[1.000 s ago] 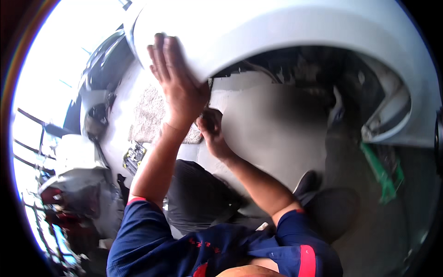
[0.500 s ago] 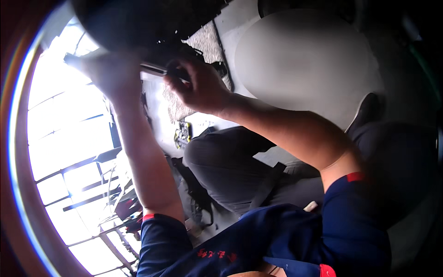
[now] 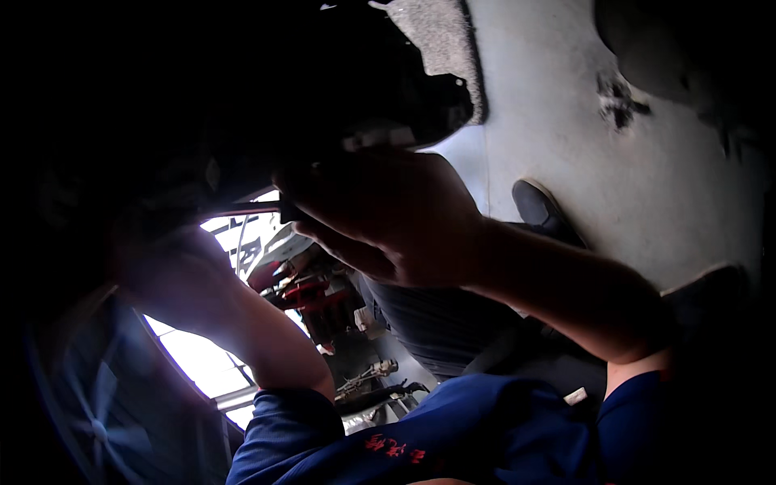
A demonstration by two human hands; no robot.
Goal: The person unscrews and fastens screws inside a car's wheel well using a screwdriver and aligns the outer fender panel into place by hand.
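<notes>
My right hand (image 3: 396, 218) is closed, fingers bent around the dark end of a thin rod-like tool (image 3: 255, 208). The tool's slim shaft points left, toward the shadow under a large dark body (image 3: 242, 97) that fills the upper left. My left hand (image 3: 174, 275) reaches up to the same dark body, left of and a little below the tool. Shadow and blur hide its fingers, and I cannot make out whether they hold anything.
A spoked, wheel-like round thing (image 3: 101, 428) stands at the lower left. Beyond my arms lie red and metal parts (image 3: 311, 299). A fuzzy grey mat (image 3: 440, 48) borders the grey floor (image 3: 541, 105). Dark shoes (image 3: 537, 206) rest on the right.
The view has shifted, and the dark body covers much more of it. Both hands now sit lower in the picture and in deeper shade. The right hand still grips the tool.
</notes>
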